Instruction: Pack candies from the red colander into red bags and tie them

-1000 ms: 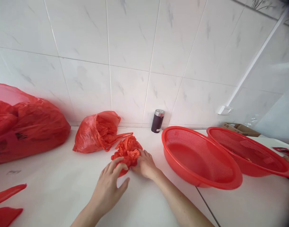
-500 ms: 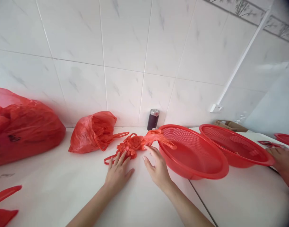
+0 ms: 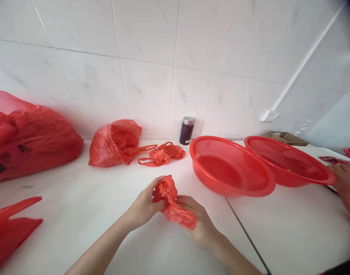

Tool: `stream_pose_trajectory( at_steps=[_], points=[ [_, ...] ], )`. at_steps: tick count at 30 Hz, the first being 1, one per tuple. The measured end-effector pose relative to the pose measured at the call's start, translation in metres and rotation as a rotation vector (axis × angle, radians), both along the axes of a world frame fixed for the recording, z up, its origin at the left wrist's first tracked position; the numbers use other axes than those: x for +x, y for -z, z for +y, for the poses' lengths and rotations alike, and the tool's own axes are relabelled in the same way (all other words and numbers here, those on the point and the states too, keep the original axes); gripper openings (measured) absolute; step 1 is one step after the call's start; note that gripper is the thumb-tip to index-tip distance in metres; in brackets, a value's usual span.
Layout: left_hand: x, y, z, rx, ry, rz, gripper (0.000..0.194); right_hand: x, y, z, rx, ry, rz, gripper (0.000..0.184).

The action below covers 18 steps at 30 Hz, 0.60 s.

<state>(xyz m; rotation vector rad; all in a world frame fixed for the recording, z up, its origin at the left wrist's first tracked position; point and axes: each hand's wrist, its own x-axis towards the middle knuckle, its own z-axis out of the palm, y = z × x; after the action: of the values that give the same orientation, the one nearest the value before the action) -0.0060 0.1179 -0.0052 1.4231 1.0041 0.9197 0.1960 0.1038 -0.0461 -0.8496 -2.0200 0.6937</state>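
Observation:
A crumpled red plastic bag is held between both hands above the white table. My left hand grips its upper left side, thumb in front. My right hand has its fingers closed on the lower right part, which hangs over them. Beyond the hands lies another bunched red plastic bag with its handles loose. Left of that, a fuller red bag lies with its mouth towards the right, stuffed with more red plastic.
Two red plastic colanders stand to the right. A dark flask is by the tiled wall. A large stuffed red bag and a flat red bag are at left. Another person's hand shows at far right, near a cardboard box.
My hands have lifted one crumpled red bag off the bunch and drawn it towards me. The rest of the bunch stays on the table. The view has tilted down slightly.

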Motion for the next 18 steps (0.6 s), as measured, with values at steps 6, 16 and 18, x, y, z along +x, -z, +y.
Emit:
stream_pose_trajectory(
  at_steps=[6,16,18],
  points=[
    [-0.032,0.013,0.004,-0.136,-0.215,-0.147,0.021,0.014,0.018,0.022,-0.075,0.344,0.096,0.023],
    [-0.025,0.009,-0.007,-0.060,-0.272,0.077,0.029,-0.016,-0.056,-0.033,0.159,0.262,0.210,0.020],
    [-0.025,0.009,-0.010,-0.081,-0.143,0.041,0.026,-0.030,-0.059,-0.032,0.103,0.153,0.028,0.022]
  ],
)
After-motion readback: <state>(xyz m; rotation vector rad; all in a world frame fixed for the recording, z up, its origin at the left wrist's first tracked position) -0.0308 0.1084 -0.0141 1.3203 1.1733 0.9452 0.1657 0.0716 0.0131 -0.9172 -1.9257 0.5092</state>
